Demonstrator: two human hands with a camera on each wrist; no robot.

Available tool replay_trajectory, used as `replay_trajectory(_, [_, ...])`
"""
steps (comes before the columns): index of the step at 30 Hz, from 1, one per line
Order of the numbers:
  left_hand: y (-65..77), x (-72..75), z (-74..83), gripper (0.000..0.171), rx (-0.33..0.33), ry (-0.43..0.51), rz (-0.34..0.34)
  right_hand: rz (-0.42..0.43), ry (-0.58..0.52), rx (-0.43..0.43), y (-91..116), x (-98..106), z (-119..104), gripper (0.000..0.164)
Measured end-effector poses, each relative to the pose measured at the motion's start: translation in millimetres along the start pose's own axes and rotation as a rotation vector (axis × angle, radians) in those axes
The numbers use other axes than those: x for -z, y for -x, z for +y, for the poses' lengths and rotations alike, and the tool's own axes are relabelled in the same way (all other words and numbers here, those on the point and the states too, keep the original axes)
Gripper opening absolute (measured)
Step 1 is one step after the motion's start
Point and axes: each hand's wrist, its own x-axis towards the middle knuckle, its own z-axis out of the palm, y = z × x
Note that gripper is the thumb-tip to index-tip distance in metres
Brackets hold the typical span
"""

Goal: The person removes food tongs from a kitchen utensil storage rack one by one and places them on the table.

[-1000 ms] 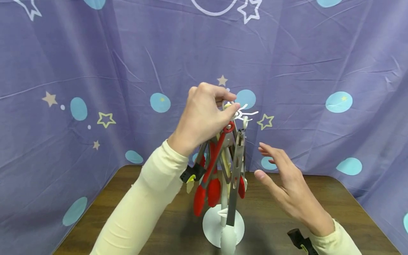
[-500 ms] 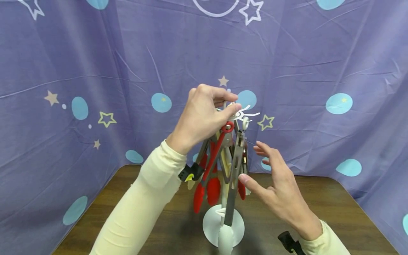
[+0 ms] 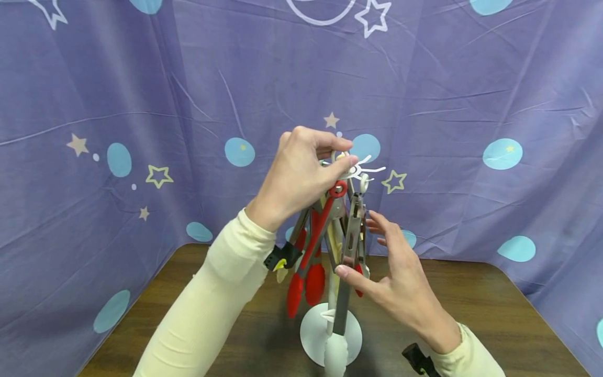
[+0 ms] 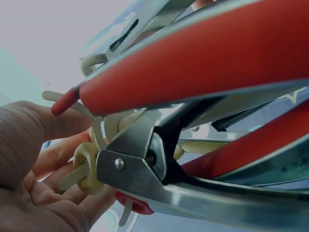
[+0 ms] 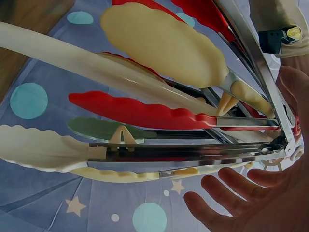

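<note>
A white hook stand (image 3: 311, 340) bears several kitchen tongs with red, cream, green and white tips. At its top my left hand (image 3: 299, 170) pinches the stand between thumb and fingers; the exact grip is partly hidden. On the near side hang steel tongs with white tips (image 3: 350, 241). My right hand (image 3: 407, 277) is spread around these tongs, thumb in front of them and fingers to their right. In the right wrist view, its fingers (image 5: 231, 193) stay apart from the steel tongs (image 5: 174, 152). Red-handled tongs (image 4: 193, 63) fill the left wrist view.
The stand is on a brown wooden table (image 3: 226, 335). Behind it hangs a purple curtain (image 3: 447, 104) with stars and blue spots. White bare hooks (image 3: 374, 169) stick out at the stand's top right. Red-tipped tongs (image 3: 294, 298) hang on the left.
My right hand has moved left, from beside the stand to around the near steel tongs. My left hand has stayed at the stand's top.
</note>
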Motion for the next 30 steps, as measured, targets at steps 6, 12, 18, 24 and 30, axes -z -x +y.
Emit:
replay_trajectory(6, [-0.1, 0.0, -1.0, 0.02, -0.014, 0.003, 0.01, -0.039, 0.001, 0.029, 1, -4, 1, 0.099])
replay_trajectory(12, [-0.3, -0.6, -0.7, 0.02, -0.023, 0.001, 0.018, -0.034, -0.008, 0.018, 3, -4, 1, 0.096])
replay_trajectory(18, [-0.1, -0.8, -2.0, 0.019, -0.031, -0.001, 0.029, -0.037, -0.004, 0.013, 2, -3, 0, 0.094])
replay_trajectory(24, [-0.1, -1.0, -3.0, 0.018, -0.03, 0.01, 0.033, -0.046, -0.01, -0.005, 0, 2, -4, 0.09])
replay_trajectory(30, [-0.2, -1.6, -3.9, 0.018, -0.029, 0.01, 0.036, -0.031, -0.005, -0.023, -3, 10, -8, 0.088])
